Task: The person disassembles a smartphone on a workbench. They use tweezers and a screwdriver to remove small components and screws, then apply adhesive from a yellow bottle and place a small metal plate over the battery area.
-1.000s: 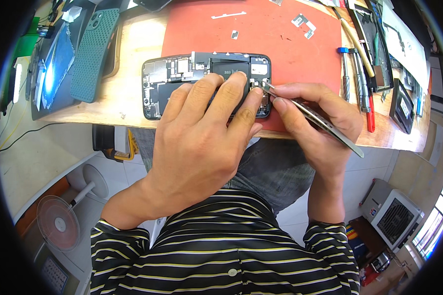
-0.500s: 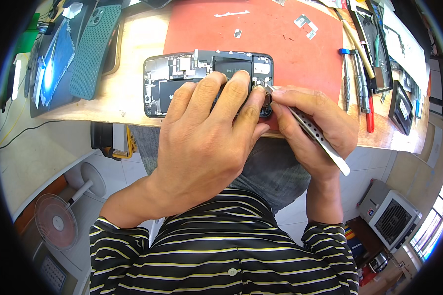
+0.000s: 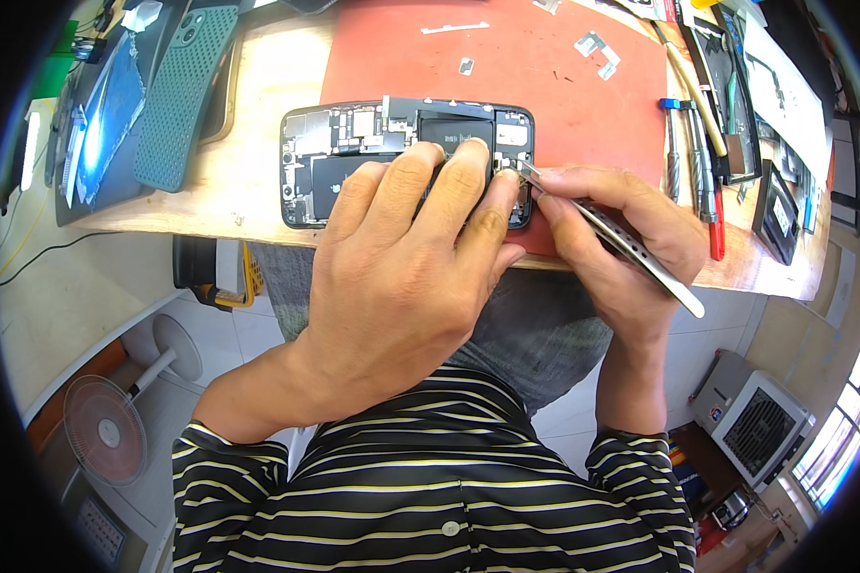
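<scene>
An opened smartphone (image 3: 354,129) lies sideways near the table's front edge, its battery and circuit boards exposed. My left hand (image 3: 401,263) rests on it with the fingers spread, covering its lower middle. The left index fingertip presses close to the phone's right end; nothing is seen held in this hand. Pinched between thumb and fingers of my right hand (image 3: 626,234) are metal tweezers (image 3: 645,260) with a row of holes. Their tips reach small parts at the phone's right end, beside my left index finger. Whether the tips grip anything is too small to tell.
Under the phone's right side spreads a red mat (image 3: 592,105), with small metal plates (image 3: 597,54) farther back. Screwdrivers (image 3: 672,158) and red-handled pliers (image 3: 717,234) lie on the right. A green phone case (image 3: 186,105) stands at the left.
My right hand and the tweezers have shifted slightly right, and the tweezers' rear end sits farther right. My left hand stays spread on the phone.
</scene>
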`<state>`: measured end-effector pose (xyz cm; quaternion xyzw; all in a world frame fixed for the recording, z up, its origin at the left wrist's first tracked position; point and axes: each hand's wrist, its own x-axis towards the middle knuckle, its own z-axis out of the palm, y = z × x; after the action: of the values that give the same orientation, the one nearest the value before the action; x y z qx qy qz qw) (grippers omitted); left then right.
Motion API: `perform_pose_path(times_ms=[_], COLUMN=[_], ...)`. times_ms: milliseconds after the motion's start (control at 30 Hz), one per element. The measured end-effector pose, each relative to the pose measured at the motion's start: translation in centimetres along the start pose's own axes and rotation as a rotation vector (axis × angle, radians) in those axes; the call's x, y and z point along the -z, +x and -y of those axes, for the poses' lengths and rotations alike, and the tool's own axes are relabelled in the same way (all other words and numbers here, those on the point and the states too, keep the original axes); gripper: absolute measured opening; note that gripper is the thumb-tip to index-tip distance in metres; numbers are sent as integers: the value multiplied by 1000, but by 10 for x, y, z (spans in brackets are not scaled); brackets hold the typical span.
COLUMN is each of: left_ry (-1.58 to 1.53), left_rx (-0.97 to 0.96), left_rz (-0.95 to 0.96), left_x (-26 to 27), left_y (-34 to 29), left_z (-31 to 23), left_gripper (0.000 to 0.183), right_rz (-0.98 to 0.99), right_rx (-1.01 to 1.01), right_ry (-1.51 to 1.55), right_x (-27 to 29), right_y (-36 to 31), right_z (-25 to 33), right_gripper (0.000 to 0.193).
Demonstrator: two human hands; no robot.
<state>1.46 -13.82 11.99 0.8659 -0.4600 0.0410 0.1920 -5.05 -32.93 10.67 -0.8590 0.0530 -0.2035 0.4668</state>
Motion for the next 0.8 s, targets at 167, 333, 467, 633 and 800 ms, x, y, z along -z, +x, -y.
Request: perform_pose_path(times_ms=[167, 333, 467, 633, 800], left_ry=[3, -5, -7, -14, -48], left_rx=[7, 12, 20, 12, 9], left_rz=[2, -3, -19, -36, -33], left_x=[0, -1, -2, -2, -1], left_y=[1, 1, 0, -1, -4], left_z=[-1, -2, -3, -2, 1], left_gripper=[50, 48, 48, 51, 50], right_rz=[103, 74, 63, -16, -88], right_rx=[-98, 58, 128, 105, -107], right_ry=[-16, -43, -40, -26, 138], right_x=[7, 5, 3, -2, -4], right_y=[1, 0, -5, -7, -9], right_z=[7, 0, -6, -6, 6], right_gripper=[20, 23, 23, 25, 28])
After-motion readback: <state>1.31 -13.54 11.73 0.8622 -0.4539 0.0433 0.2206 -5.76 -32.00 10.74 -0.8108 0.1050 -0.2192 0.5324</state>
